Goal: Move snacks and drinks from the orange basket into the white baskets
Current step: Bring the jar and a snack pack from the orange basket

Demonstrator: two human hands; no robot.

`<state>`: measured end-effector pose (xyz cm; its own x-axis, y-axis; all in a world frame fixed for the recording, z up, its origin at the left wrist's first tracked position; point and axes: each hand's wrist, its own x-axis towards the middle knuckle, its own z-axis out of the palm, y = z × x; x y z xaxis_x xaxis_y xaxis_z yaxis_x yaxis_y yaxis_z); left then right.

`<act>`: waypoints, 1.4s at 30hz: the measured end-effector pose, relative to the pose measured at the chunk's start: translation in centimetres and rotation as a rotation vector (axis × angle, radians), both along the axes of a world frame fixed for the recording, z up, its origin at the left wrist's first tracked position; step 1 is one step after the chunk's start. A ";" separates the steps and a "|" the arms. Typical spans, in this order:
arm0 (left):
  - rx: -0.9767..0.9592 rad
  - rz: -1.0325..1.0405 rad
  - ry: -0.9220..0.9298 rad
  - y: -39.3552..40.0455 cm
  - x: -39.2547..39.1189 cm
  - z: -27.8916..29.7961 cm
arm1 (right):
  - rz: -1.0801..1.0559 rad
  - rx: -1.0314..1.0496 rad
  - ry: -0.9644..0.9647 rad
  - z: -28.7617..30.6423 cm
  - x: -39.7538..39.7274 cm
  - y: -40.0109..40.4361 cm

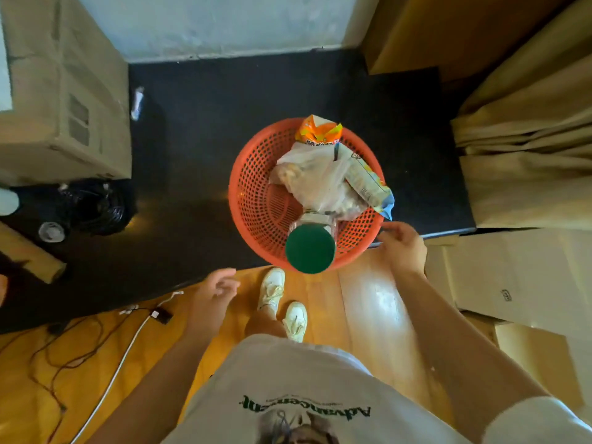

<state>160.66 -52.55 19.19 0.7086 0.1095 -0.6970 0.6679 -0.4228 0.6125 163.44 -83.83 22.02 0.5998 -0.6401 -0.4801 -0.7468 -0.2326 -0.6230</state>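
One orange basket [256,200] sits on a black mat [198,129], just above frame centre. Inside I count four items: one jar with a green lid [310,249] leaning at the basket's 6 o'clock rim, one clear plastic bag [315,181] of snacks in the middle, one orange packet [318,130] poking over the rim at 12 o'clock, and one pale blue-edged packet [368,181] hanging over the rim at 3 o'clock.

Two hands show. The right hand [404,248] pinches the basket's rim at about 4 o'clock, fingers curled on it. The left hand [215,291] hovers at 7 o'clock of the basket, fingers loosely spread, holding nothing.

Cardboard boxes [64,91] stand at 9 o'clock, a curtain [525,139] at 3 o'clock, cables [96,341] across the wooden floor at 8 o'clock, two white shoes [271,288] at 6 o'clock
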 end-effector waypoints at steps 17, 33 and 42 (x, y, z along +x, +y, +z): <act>-0.042 -1.058 -0.605 -8.1 9.6 -4.2 | 0.502 -0.412 0.396 -4.2 12.9 -1.8; -0.180 -0.790 -0.420 -9.9 13.0 0.1 | 0.070 0.055 0.266 -1.1 6.6 -1.7; -0.369 -0.748 -0.374 -10.0 12.9 5.7 | -0.441 0.352 -0.132 5.1 -6.5 0.9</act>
<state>173.57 -62.52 24.92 0.6920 -0.6534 -0.3069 0.0293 -0.3994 0.9163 156.90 -82.90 27.09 0.3813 -0.6587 -0.6487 -0.6370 0.3213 -0.7007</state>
